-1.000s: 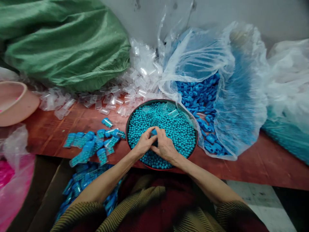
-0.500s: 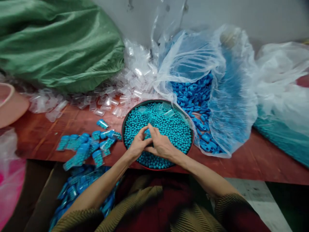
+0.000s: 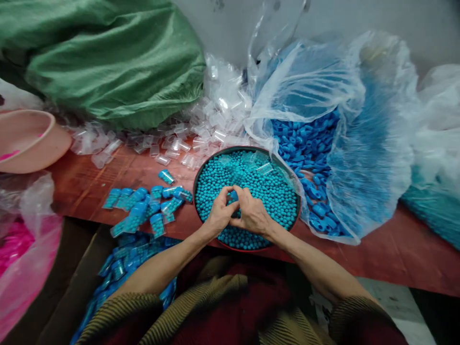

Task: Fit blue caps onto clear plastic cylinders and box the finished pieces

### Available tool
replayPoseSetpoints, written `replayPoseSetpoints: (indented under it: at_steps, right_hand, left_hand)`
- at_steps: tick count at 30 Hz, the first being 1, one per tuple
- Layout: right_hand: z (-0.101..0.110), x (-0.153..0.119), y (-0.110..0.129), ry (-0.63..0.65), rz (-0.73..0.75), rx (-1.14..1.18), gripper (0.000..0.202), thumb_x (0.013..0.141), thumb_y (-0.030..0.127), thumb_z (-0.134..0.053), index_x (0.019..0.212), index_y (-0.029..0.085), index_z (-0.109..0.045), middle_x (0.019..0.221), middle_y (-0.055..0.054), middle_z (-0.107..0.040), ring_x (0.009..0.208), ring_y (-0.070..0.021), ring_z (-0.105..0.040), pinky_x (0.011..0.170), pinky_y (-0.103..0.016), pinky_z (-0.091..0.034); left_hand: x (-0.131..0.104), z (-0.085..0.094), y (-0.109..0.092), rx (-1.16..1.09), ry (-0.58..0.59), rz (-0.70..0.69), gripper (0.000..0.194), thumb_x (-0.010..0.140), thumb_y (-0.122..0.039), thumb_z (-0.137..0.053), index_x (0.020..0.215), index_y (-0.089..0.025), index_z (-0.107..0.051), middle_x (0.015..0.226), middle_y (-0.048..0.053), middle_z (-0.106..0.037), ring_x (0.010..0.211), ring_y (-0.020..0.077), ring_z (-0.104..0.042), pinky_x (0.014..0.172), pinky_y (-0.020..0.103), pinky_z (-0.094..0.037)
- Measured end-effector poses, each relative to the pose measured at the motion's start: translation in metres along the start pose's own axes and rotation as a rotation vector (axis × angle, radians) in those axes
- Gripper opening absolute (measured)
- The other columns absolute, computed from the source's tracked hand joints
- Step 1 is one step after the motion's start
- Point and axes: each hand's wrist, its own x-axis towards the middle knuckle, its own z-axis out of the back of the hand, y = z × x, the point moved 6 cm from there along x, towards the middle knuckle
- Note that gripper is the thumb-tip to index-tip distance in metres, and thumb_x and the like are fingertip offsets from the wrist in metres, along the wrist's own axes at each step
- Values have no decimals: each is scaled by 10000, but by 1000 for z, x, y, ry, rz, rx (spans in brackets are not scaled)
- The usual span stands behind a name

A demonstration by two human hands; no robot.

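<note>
While both hands meet above a round tray [image 3: 196,211] of turquoise beads [image 3: 276,191], the head view shows the left hand [image 3: 220,213] and right hand [image 3: 252,213] with fingertips close together, pinching a small blue piece [image 3: 233,196] between them; the fingers hide most of it. The piece is over the tray's near half. On the red table [image 3: 89,187], left of the tray, lie filled containers [image 3: 134,211] with blue tops. Behind the tray are loose clear cups [image 3: 215,124], with a green sack [image 3: 118,67] to their left. An open plastic bag [image 3: 366,158] at the right holds blue caps [image 3: 309,143], some spilling near the tray's rim.
</note>
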Motion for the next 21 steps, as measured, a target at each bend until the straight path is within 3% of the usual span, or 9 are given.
replayPoseSetpoints:
  at_steps: [4,7,9,11,13,16,19,21]
  right_hand:
    - [-13,1,3,76,-72,-63,809,770,486,-588,1393,89,-257,1059,-170,-542,796,-253,-614,567,-333,-522]
    - [-14,0,10,152,-113,-67,812,794,480,-573,1428,112,-223,1129,-180,-534,792,-246,-628,572,-339,-530]
    - [-3,3,12,165,-43,-41,799,804,482,-569,1440,150,-220,1249,-191,-487,864,-252,-631,636,-358,-544]
    - [20,10,-3,95,8,-21,753,809,497,-562,1428,183,-272,1351,-185,-421,1010,-276,-597,760,-393,-537]
    - [51,21,-45,-64,-73,-27,617,842,457,-526,1378,190,-376,1332,-163,-456,1108,-285,-546,872,-416,-494]
    - [86,37,-138,-275,-331,-113,519,849,360,-508,1304,112,-467,1248,-194,-512,1189,-308,-470,977,-445,-402]
    - [85,49,-219,-233,-571,-160,670,782,354,-581,1353,54,-399,1295,-241,-460,1185,-339,-457,947,-448,-403]
    - [70,55,-245,-124,-618,-189,743,763,383,-597,1386,57,-358,1263,-245,-485,1162,-357,-467,909,-445,-414]
  left_hand:
    - [2,3,8,124,0,-23,287,737,-258,-570,1012,-187,-526,827,-16,-563,748,123,-516,721,242,-432]
    - [5,6,7,218,41,-91,293,750,-251,-553,1034,-178,-538,909,10,-588,824,141,-538,809,275,-442]
    - [5,12,1,249,74,-124,315,762,-271,-549,1064,-180,-541,952,23,-598,849,149,-546,829,286,-449]
    - [5,28,-5,273,66,-95,375,781,-323,-546,1133,-193,-521,895,14,-598,753,138,-545,736,275,-471]
    - [3,58,-11,315,-11,-50,443,791,-374,-544,1196,-205,-486,826,-2,-585,649,124,-521,630,258,-464]
    - [-4,123,-21,464,-264,-105,457,770,-402,-562,1177,-200,-509,897,16,-597,753,152,-558,709,284,-476]
    - [-17,189,-18,730,-518,-56,435,770,-390,-536,1165,-208,-536,942,31,-600,860,208,-573,824,359,-470]
    - [-25,218,-14,951,-645,-2,433,767,-371,-522,1164,-200,-546,964,52,-595,944,263,-558,890,429,-445]
